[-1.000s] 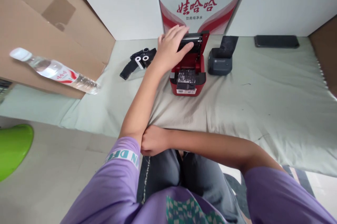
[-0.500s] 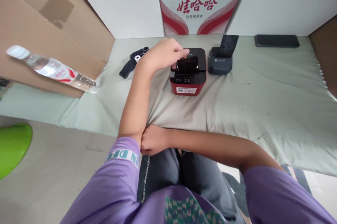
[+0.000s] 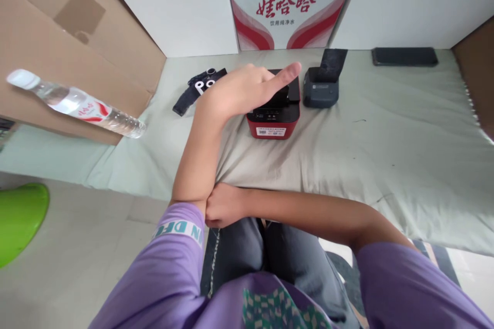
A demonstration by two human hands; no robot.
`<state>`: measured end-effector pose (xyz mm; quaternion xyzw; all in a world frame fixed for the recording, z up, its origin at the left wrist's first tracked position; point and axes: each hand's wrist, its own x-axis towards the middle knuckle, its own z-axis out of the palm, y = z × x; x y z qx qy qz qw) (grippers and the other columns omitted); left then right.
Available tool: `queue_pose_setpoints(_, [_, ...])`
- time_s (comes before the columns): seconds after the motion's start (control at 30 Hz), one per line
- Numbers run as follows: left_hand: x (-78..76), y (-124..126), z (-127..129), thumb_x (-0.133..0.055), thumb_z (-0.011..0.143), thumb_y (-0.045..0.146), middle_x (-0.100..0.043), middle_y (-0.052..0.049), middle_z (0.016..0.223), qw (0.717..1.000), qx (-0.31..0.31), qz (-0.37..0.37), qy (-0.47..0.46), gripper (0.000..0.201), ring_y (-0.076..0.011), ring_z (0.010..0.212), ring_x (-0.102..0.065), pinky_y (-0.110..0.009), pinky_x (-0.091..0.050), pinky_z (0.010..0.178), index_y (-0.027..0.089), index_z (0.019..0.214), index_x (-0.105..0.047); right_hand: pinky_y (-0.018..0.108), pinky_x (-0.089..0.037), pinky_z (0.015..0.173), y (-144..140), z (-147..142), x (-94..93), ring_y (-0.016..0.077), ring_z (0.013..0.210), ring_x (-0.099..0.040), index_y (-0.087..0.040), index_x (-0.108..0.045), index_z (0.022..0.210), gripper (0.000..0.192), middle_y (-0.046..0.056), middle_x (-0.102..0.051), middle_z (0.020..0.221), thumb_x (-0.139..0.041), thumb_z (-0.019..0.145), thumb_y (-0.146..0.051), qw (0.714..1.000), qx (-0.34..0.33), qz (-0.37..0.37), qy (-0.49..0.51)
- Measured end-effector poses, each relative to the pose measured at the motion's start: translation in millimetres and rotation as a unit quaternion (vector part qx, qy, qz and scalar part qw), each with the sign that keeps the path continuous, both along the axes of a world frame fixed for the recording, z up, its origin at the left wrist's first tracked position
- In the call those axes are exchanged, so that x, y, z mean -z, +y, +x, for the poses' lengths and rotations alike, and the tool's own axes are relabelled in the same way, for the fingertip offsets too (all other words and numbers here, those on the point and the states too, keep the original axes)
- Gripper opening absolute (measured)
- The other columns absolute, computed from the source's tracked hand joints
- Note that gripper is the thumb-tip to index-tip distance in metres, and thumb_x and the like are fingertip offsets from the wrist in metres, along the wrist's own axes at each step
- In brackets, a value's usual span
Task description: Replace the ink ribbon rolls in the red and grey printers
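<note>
My left hand (image 3: 249, 89) hovers over the red and black label printer (image 3: 272, 128), hiding much of its left side. Its thumb is stretched out to the right across the top, apart from the other fingers, which are mostly hidden behind the hand. Part of the black top shows beyond the thumb. Close to my left elbow, my right hand (image 3: 224, 205) is closed in a fist against the arm, with no object showing in it. Just right of the printer stands a small dark grey printer (image 3: 321, 93) with a black strip (image 3: 334, 64) sticking up from it.
A black strap with white lettering (image 3: 187, 101) lies left of the printer. A black phone-like slab (image 3: 405, 56) is at the back right. The water bottle (image 3: 77, 105) is at the left, near a cardboard box (image 3: 116, 51). White boxes (image 3: 185, 15) line the back.
My left thumb has swung away to the right from its pinch at the printer's top, and the hand has lowered slightly. More of the lettered strap shows. The right hand stays put.
</note>
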<state>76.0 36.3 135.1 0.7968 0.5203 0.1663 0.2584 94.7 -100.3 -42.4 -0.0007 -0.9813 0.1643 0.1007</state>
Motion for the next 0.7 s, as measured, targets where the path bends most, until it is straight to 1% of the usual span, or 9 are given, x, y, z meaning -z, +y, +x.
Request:
queue_pose_setpoints(0.07, [2.0,-1,5,-0.042,0.101,0.079,-0.033,-0.004,0.055,1.000,0.010,0.005,0.018,0.075,-0.0368,0.093,-0.073,-0.048,-0.052,0.095,0.021,0.055,-0.028,0.037,-0.046,0.063,0,-1,2.6,0.0259,0.079,-0.078,-0.017,-0.084,0.087,0.034,0.010,-0.084,0.086,-0.054,0.099,-0.027,1.000,-0.002,0.001,0.006])
queue_pose_setpoints(0.13, [5.1,0,8,-0.047,0.102,0.076,-0.037,-0.004,0.058,1.000,0.000,0.003,-0.003,0.072,-0.0401,0.108,-0.073,-0.047,-0.050,0.101,0.021,0.055,-0.039,0.037,-0.049,0.065,0,-2,5.2,0.0267,0.081,-0.079,-0.017,-0.084,0.090,0.034,0.010,-0.085,0.089,-0.053,0.099,-0.028,1.000,-0.005,0.005,0.009])
queue_pose_setpoints(0.17, [6.7,1,9,-0.046,0.102,0.076,-0.038,-0.004,0.058,1.000,0.000,0.007,-0.003,0.073,-0.0410,0.111,-0.072,-0.047,-0.050,0.102,0.020,0.056,-0.043,0.038,-0.050,0.067,-1,-3,6.3,0.0273,0.083,-0.079,-0.016,-0.084,0.093,0.035,0.010,-0.085,0.091,-0.053,0.100,-0.028,1.000,-0.005,0.007,0.010])
queue_pose_setpoints(0.23, [9.4,3,11,-0.038,0.102,0.081,-0.038,-0.004,0.056,0.999,0.012,0.029,0.028,0.077,-0.0410,0.104,-0.075,-0.048,-0.050,0.100,0.019,0.054,-0.042,0.040,-0.052,0.070,-1,-3,7.5,0.0284,0.087,-0.080,-0.016,-0.084,0.098,0.037,0.010,-0.085,0.095,-0.050,0.101,-0.029,1.000,-0.006,0.009,0.009])
queue_pose_setpoints(0.3, [11.5,5,12,-0.029,0.101,0.084,-0.034,-0.004,0.052,0.996,0.022,0.060,0.059,0.081,-0.0371,0.088,-0.076,-0.048,-0.050,0.095,0.020,0.052,-0.030,0.041,-0.052,0.071,-1,-4,7.3,0.0287,0.087,-0.080,-0.016,-0.085,0.098,0.038,0.011,-0.085,0.095,-0.049,0.102,-0.029,1.000,-0.005,0.007,0.006])
queue_pose_setpoints(0.37, [13.5,7,13,-0.028,0.101,0.084,-0.029,-0.005,0.049,0.995,0.023,0.074,0.059,0.081,-0.0342,0.082,-0.075,-0.046,-0.050,0.092,0.020,0.053,-0.021,0.041,-0.052,0.071,-1,-3,6.4,0.0284,0.086,-0.079,-0.016,-0.085,0.096,0.038,0.011,-0.085,0.093,-0.050,0.101,-0.029,1.000,-0.005,0.005,0.005])
queue_pose_setpoints(0.5, [17.1,8,15,-0.034,0.100,0.084,-0.029,-0.005,0.052,0.997,0.008,0.069,0.040,0.081,-0.0378,0.096,-0.075,-0.045,-0.048,0.097,0.020,0.051,-0.025,0.042,-0.052,0.074,-1,-3,5.4,0.0290,0.091,-0.079,-0.015,-0.084,0.100,0.039,0.011,-0.085,0.098,-0.047,0.103,-0.028,1.000,-0.015,0.006,0.003])
queue_pose_setpoints(0.63, [17.7,6,17,-0.037,0.100,0.084,-0.033,-0.006,0.054,0.996,0.005,0.066,0.055,0.081,-0.0381,0.094,-0.074,-0.045,-0.048,0.096,0.020,0.052,-0.027,0.042,-0.050,0.073,-2,-3,5.2,0.0302,0.091,-0.079,-0.014,-0.084,0.101,0.042,0.012,-0.085,0.098,-0.044,0.103,-0.027,1.000,-0.022,0.010,-0.009])
queue_pose_setpoints(0.7, [16.6,7,14,-0.045,0.100,0.080,-0.033,-0.005,0.055,0.999,-0.014,0.048,0.013,0.078,-0.0370,0.096,-0.073,-0.043,-0.048,0.095,0.020,0.053,-0.028,0.041,-0.047,0.070,-1,-1,2.9,0.0293,0.088,-0.078,-0.014,-0.084,0.098,0.041,0.013,-0.085,0.096,-0.045,0.102,-0.026,1.000,-0.018,0.005,-0.019])
